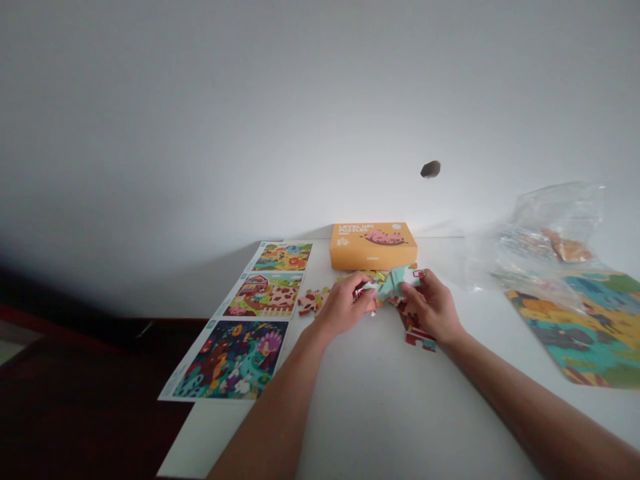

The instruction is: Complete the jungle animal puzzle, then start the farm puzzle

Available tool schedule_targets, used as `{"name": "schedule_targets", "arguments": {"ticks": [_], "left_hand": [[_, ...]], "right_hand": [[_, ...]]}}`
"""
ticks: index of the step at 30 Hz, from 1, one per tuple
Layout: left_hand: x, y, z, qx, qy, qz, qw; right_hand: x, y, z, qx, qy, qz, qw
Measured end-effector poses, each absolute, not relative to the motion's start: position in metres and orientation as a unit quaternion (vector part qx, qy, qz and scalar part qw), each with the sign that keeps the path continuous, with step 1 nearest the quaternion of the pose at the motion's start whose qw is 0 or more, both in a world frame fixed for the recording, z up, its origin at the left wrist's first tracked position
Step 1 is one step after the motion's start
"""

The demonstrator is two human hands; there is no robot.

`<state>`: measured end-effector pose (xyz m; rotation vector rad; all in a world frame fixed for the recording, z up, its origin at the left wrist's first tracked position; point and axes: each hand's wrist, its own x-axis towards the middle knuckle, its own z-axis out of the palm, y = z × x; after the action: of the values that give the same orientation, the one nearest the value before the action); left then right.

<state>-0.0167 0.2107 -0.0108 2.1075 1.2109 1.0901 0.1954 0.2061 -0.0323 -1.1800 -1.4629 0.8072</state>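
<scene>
My left hand point(343, 307) pinches a jigsaw puzzle piece, pale with some red, between thumb and fingers. Opposite it, my right hand point(433, 305) grips light green puzzle pieces point(399, 277), one with a red and white corner. The held pieces meet or overlap between my hands; whether they are joined, I cannot tell. Loose puzzle pieces point(308, 303) with a brown-spotted pattern lie just left of my left hand. Under my right hand rests a dark red puzzle piece point(420, 339). More colourful pieces are partly hidden behind both hands.
A yellow puzzle box point(373, 247) stands against the wall behind my hands. To the left lies a sheet with three pictures point(230, 360). On the right are clear plastic bags point(555, 230) with pieces inside, partly over an animal puzzle point(590, 333). The white table point(375, 413) ends at the left.
</scene>
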Motion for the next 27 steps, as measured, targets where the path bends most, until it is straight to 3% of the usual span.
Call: {"name": "schedule_targets", "arguments": {"ticks": [6,14,20,27], "left_hand": [[-0.018,0.213,-0.013,0.742,0.462,0.414,0.254],[-0.015,0.211,-0.012,0.737,0.45,0.41,0.292],[-0.016,0.213,-0.011,0.721,0.44,0.435,0.31],[-0.014,0.21,-0.01,0.719,0.415,0.418,0.369]], "right_hand": [[0.2,0.209,-0.032,-0.493,-0.613,0.318,0.53],[0.198,0.204,-0.033,-0.461,-0.584,0.426,0.515],[0.201,0.207,-0.032,-0.487,-0.584,0.303,0.574],[0.192,0.199,-0.029,-0.444,-0.596,0.464,0.483]]}}
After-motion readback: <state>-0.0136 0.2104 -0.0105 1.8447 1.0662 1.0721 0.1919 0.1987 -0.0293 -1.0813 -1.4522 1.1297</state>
